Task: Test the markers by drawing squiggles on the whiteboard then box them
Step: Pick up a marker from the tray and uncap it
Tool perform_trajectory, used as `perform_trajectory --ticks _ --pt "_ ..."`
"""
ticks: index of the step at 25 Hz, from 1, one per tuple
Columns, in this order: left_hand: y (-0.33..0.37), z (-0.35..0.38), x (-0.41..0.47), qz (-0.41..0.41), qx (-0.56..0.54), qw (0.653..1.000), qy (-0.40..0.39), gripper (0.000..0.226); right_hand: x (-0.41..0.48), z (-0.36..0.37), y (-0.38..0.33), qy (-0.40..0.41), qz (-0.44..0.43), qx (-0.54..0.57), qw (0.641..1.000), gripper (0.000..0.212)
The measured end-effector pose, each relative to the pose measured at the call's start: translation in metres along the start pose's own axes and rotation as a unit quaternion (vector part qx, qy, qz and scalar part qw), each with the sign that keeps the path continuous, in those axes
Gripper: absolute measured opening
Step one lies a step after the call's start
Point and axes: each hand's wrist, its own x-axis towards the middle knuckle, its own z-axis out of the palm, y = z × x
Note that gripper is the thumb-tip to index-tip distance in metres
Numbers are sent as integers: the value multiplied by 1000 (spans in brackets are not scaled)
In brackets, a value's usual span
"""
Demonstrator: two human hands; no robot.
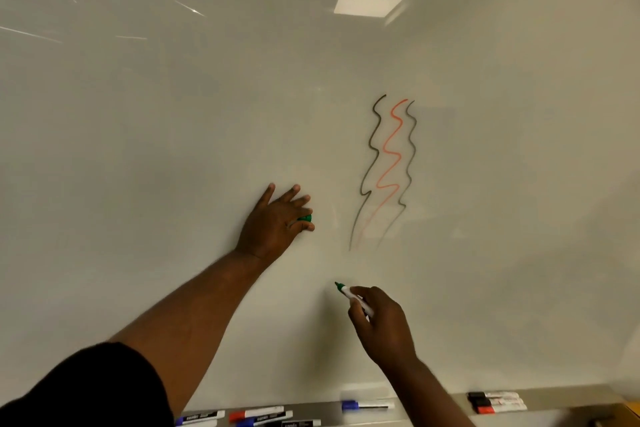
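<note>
Testing green marker: 3 squiggles (389, 163) drawn, boxing not yet done.
My R hand (381, 322) grips the uncapped green marker (356, 300), tip near the whiteboard (173, 114) below the squiggles, contact unclear. L hand (273, 222) pinches the green cap (305, 218), other fingers spread on the board. Next, I reckon: tip onto bare board beside the 3, wiggle w/ light pressure.

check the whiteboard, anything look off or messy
Nothing spilled or damaged. The three squiggles thin to faint strokes at their lower ends; the green marker is uncapped, its cap in the left hand.
</note>
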Motion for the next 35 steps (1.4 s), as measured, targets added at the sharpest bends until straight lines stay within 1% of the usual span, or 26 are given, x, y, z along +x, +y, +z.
perform_trajectory --ticks 2,4,5,6,8,10,16,20,24,27,30,35 --pt "7 12 -39 -65 -21 997 -27 27 -14 -4 0 4 -19 -9 1000 24" --pt "14 27 -77 -128 -31 989 -63 42 -25 -7 1 6 -28 -19 999 24" --pt "18 35 -96 -153 -33 985 -78 47 -30 -7 3 5 -31 -26 999 25" --pt "21 41 -114 -179 -39 979 -90 45 -37 -6 5 3 -34 -32 999 26" --pt "35 45 -143 -219 -52 969 -105 30 -51 -3 13 -6 -37 -38 999 28" --pt "51 43 -164 -239 -58 963 -110 27 -65 1 20 -17 -40 -48 998 28" --pt "77 44 -205 -267 -65 952 -137 31 -100 8 32 -36 -22 -98 994 25" --pt "87 50 -232 -265 -82 948 -155 28 -118 13 37 -61 -13 -88 994 30" --pt "97 60 -256 -261 -86 939 -209 27 -136 21 46 -97 -5 -76 992 28" --pt "100 64 -273 -263 -89 936 -215 25 -148 26 54 -122 10 -75 990 27" --pt "103 66 -286 -264 -70 936 -222 24 -155 31 59 -156 15 -85 984 25" --pt "112 70 -302 -276 -59 933 -223 28 -165 36 66 -179 -16 -116 977 23"
